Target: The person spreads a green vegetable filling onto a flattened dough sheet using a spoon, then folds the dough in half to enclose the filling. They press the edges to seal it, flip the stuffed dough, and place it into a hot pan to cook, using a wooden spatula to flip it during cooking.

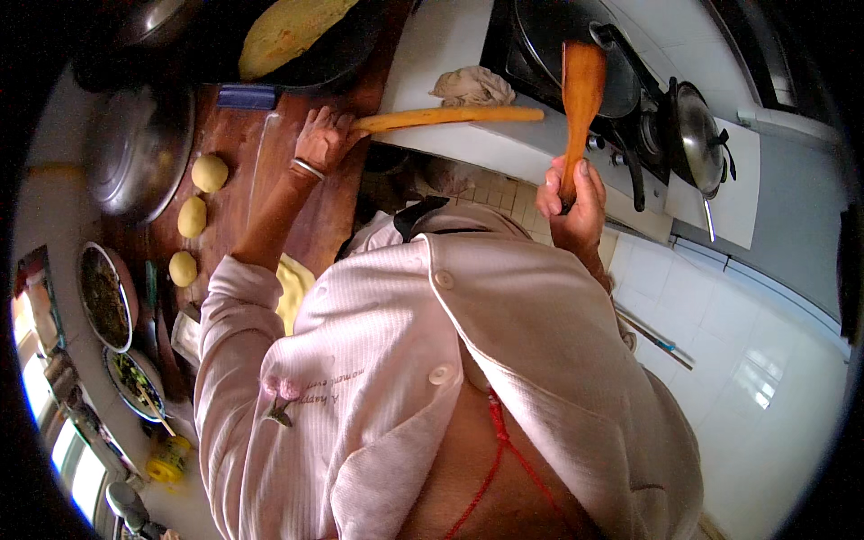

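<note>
My left hand [326, 140], with a bracelet at its wrist, grips one end of a wooden rolling pin [459, 117] over the edge of a reddish-brown wooden board [280, 175]. The pin's other end reaches towards the stove. In my right hand [574, 202] a wooden spatula [582, 88] is held by its handle, blade up, before a dark frying pan [617, 84]. Dough balls [209, 173] lie in a row on the board. Flattened dough [293, 290] shows partly behind my left sleeve. A browned flatbread [290, 34] rests in a dark pan at the top left.
A crumpled cloth [472, 86] lies by the stove. A lidded pan [698, 138] stands farther right. On the left are a large metal basin [142, 155], a bowl of dark filling [104, 297], a bowl of greens with chopsticks [135, 385], a green-handled knife [151, 287] and a yellow container [169, 459].
</note>
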Motion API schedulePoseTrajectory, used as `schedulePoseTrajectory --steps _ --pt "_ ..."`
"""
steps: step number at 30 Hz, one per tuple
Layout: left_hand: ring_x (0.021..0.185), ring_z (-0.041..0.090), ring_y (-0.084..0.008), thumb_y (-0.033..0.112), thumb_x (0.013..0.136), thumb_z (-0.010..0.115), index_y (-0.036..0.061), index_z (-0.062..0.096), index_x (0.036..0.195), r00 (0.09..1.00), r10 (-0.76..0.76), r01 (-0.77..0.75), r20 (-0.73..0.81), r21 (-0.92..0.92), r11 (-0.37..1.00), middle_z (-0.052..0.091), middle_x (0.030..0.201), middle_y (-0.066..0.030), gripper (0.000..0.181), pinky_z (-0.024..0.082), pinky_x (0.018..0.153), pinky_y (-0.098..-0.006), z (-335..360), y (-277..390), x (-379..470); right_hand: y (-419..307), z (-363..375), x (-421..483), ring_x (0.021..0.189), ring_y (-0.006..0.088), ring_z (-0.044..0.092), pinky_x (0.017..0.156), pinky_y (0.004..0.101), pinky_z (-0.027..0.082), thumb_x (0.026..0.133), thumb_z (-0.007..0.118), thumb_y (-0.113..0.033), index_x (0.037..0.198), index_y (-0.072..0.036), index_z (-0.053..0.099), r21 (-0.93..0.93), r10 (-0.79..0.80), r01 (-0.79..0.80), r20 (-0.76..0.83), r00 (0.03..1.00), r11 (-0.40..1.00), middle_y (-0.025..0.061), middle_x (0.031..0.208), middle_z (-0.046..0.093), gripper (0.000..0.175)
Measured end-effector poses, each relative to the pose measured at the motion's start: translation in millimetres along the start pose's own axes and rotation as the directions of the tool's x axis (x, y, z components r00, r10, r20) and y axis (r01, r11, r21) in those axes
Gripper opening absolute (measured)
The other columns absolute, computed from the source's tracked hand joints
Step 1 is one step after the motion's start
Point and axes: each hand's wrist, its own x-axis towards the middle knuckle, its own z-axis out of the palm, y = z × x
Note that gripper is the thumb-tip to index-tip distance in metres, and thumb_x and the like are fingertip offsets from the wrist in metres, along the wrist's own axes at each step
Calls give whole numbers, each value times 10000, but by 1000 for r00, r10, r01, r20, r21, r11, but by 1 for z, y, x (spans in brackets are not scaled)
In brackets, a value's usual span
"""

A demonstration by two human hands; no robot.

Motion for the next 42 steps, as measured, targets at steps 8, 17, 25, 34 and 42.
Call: schedulePoseTrajectory --steps 8,17,25,34,42 --pt "848 544 -268 419 863 592 56 634 911 995 -93 93 -20 25 995 615 843 -92 368 398 746 -405 4 7 -2 6 5 -4 505 100 399 476 278 348 1004 382 -316 1000 2 524 20 3 -3 32 999 1000 43 731 510 349" --pt "841 539 -270 419 857 597 78 631 889 979 -189 195 -81 75 978 627 837 -77 344 399 774 -406 -1 2 -3 9 15 -2 503 102 400 476 282 346 995 404 -332 1000 -2 521 47 10 -13 74 997 999 45 734 519 351" --pt "971 545 -282 359 842 614 63 641 1013 927 -372 375 -47 141 916 628 950 -97 343 393 851 -427 2 20 -1 5 28 15 500 107 399 483 280 353 987 418 -350 994 4 527 23 -14 10 171 985 1000 48 723 522 370" --pt "1085 521 -292 249 833 608 27 527 1230 913 -409 407 -19 139 903 571 1116 -125 462 363 973 -460 6 28 4 -5 42 56 515 100 388 505 273 359 986 418 -356 996 -3 532 35 45 -62 366 930 997 53 722 511 372" --pt "1198 489 -355 154 855 534 -30 490 1250 899 -437 437 -34 25 899 534 1251 -222 438 305 1078 -480 -6 39 24 -14 55 102 485 99 374 474 269 347 980 437 -393 966 -12 537 -18 48 -45 489 871 999 57 684 502 394"
